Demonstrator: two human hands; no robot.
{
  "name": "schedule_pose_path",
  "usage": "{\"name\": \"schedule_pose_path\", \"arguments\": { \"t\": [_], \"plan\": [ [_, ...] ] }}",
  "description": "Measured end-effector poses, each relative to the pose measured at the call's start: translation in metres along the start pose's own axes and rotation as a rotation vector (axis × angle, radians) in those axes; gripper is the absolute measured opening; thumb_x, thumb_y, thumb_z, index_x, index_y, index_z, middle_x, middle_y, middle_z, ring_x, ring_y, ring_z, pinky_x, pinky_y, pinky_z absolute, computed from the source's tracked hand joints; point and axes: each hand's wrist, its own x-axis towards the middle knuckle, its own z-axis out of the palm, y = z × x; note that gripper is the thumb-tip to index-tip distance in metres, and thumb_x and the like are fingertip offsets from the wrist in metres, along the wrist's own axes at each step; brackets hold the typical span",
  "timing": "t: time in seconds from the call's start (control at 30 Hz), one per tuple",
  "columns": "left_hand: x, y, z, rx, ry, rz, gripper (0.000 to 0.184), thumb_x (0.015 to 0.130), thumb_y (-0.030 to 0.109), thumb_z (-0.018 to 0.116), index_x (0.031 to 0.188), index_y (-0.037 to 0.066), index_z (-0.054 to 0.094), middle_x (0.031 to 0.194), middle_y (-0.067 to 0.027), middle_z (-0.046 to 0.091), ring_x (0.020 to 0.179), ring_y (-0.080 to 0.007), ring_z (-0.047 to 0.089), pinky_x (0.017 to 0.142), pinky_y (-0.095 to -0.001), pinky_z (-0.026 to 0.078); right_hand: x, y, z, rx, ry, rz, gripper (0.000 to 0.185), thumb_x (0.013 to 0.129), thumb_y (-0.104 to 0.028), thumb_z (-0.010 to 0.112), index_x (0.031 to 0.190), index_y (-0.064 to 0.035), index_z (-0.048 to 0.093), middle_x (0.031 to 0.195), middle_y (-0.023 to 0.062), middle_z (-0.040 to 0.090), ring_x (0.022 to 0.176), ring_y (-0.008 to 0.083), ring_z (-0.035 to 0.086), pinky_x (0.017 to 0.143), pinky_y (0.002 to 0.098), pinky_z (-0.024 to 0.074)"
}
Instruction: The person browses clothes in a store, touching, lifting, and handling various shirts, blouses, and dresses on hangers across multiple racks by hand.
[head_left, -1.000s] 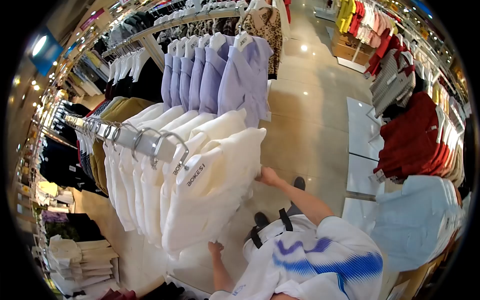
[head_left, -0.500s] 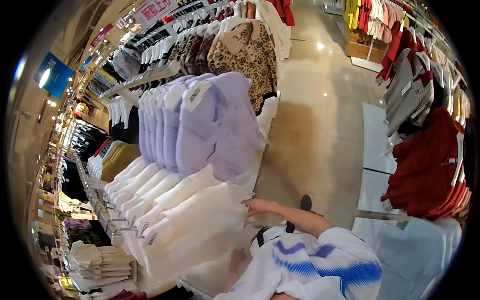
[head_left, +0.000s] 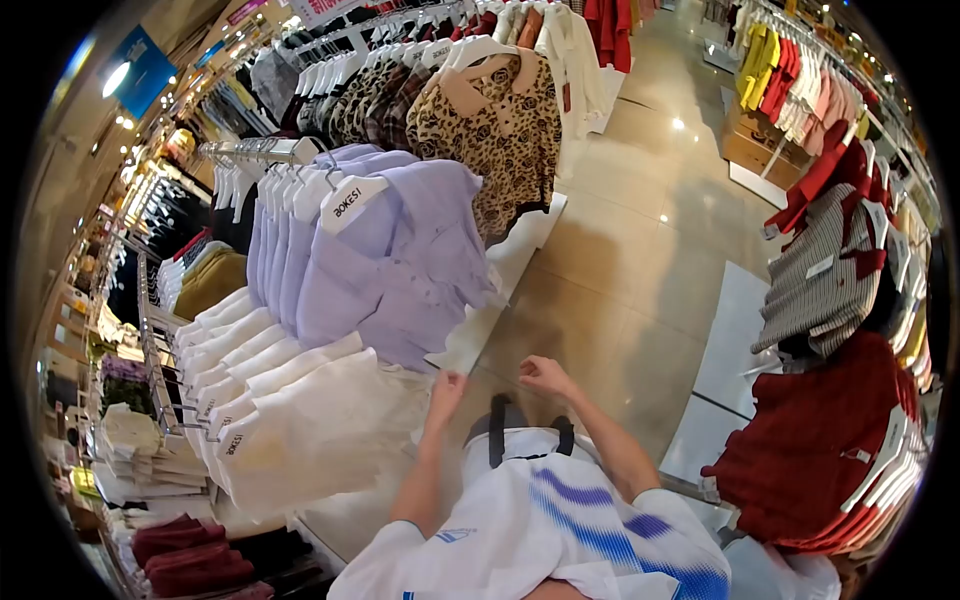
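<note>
My left hand (head_left: 449, 388) is raised beside the hems of the white tops (head_left: 320, 425), its fingers curled together. Whether it pinches anything is too small to make out. To its right, my right hand (head_left: 547, 376) hangs over the aisle, apart from the clothes. Its fingers are bent closed and nothing shows in them. The white tops hang in a row on white hangers. Behind them hang lilac cardigans (head_left: 400, 260), the front one on a white hanger (head_left: 351, 201) with dark lettering.
Leopard-print tops (head_left: 490, 130) hang farther back on the left. Across the tiled aisle (head_left: 590, 270) are dark red knits (head_left: 805, 440) and a striped top (head_left: 825, 280). Folded dark red clothes (head_left: 185, 555) lie at lower left. White low platforms (head_left: 720, 350) edge the right-hand rack.
My right hand has come away from the white tops' hems toward the aisle. My left hand has risen from low beside the tops. The view has turned, shifting the left rack leftward.
</note>
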Motion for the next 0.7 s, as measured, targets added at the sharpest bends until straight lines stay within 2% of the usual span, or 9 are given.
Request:
{"name": "schedule_pose_path", "arguments": {
  "t": [0.1,0.13,0.2,0.23,0.3,0.4,0.57,0.63,0.7],
  "plan": [
    [0.028,0.015,-0.012,0.017,0.297,0.089,0.032,0.083,0.025,0.065,0.096,-0.002,0.054,0.088,-0.0116,0.058,0.08,-0.0192,0.055,0.071,-0.032,0.045,0.015,0.01,-0.01,0.026,-0.017,-0.035,0.037,0.076,-0.022,0.069,0.104,0.0004,0.059,0.094,0.0137,0.066,0.087,0.0234,0.065,0.077,0.0338,0.0514],
    [0.035,0.012,-0.017,0.01,0.304,0.083,0.032,0.083,0.025,0.065,0.096,-0.002,0.054,0.088,-0.0116,0.058,0.08,-0.0192,0.055,0.071,-0.032,0.045,0.021,0.01,-0.015,0.018,-0.026,-0.036,0.037,0.076,-0.022,0.069,0.104,0.0004,0.059,0.094,0.0137,0.066,0.087,0.0234,0.065,0.077,0.0338,0.0514],
    [0.051,0.001,-0.027,0.089,0.606,0.18,0.046,0.079,0.028,0.07,0.099,-0.009,0.051,0.103,-0.0234,0.053,0.095,-0.0316,0.051,0.084,-0.0377,0.042,0.041,0.006,-0.024,-0.008,0.027,-0.09,0.035,0.077,-0.02,0.069,0.103,0.0005,0.059,0.093,0.0133,0.066,0.088,0.0228,0.064,0.078,0.0332,0.051],
    [0.053,0.002,-0.03,0.086,0.613,0.168,0.046,0.079,0.028,0.07,0.099,-0.009,0.051,0.103,-0.0234,0.053,0.095,-0.0316,0.051,0.084,-0.0377,0.042,0.049,-0.002,-0.03,-0.013,0.014,-0.089,0.035,0.077,-0.02,0.069,0.103,0.0005,0.059,0.093,0.0133,0.066,0.088,0.0228,0.064,0.078,0.0332,0.051],
    [0.055,0.01,-0.038,0.367,0.948,0.229,0.053,0.076,0.028,0.073,0.107,-0.007,0.05,0.114,-0.0233,0.047,0.1,-0.0319,0.048,0.087,-0.0409,0.04,0.072,-0.03,-0.048,-0.023,0.111,-0.117,0.046,0.073,-0.027,0.07,0.108,-0.0011,0.056,0.095,0.0148,0.064,0.089,0.0263,0.063,0.079,0.0349,0.0498],
    [0.066,0.013,-0.041,0.219,1.12,0.118,0.068,0.073,0.026,0.077,0.119,-0.009,0.041,0.121,-0.0255,0.044,0.108,-0.0342,0.045,0.096,-0.043,0.035,0.127,-0.059,-0.066,0.043,0.142,-0.183,0.058,0.07,-0.026,0.073,0.116,0.0001,0.049,0.108,0.0171,0.059,0.1,0.0282,0.058,0.085,0.0357,0.0463],
    [0.08,0.043,-0.062,0.051,1.307,0.143,0.077,0.068,0.017,0.081,0.125,-0.009,0.036,0.128,-0.0245,0.041,0.117,-0.0312,0.043,0.103,-0.0404,0.03,0.204,-0.117,-0.088,-0.048,0.252,-0.298,0.075,0.065,-0.022,0.076,0.126,0.0019,0.039,0.124,0.0211,0.048,0.115,0.0295,0.049,0.097,0.0368,0.0379],
    [0.079,0.045,-0.068,-0.227,1.098,0.093,0.074,0.071,0.015,0.078,0.127,-0.007,0.035,0.129,-0.0214,0.042,0.116,-0.028,0.043,0.102,-0.0363,0.031,0.229,-0.128,-0.093,0.015,0.15,-0.384,0.083,0.064,-0.023,0.077,0.13,0.0017,0.033,0.13,0.0233,0.042,0.121,0.0303,0.044,0.101,0.0367,0.0331],
    [0.082,0.04,-0.069,-0.298,1.013,0.039,0.072,0.073,0.013,0.076,0.129,-0.006,0.036,0.129,-0.0192,0.042,0.116,-0.0259,0.044,0.101,-0.0338,0.032,0.247,-0.136,-0.091,0.058,0.129,-0.469,0.086,0.064,-0.024,0.079,0.131,0.0018,0.031,0.125,0.0241,0.046,0.118,0.0318,0.046,0.098,0.0359,0.0364]
  ]
}}
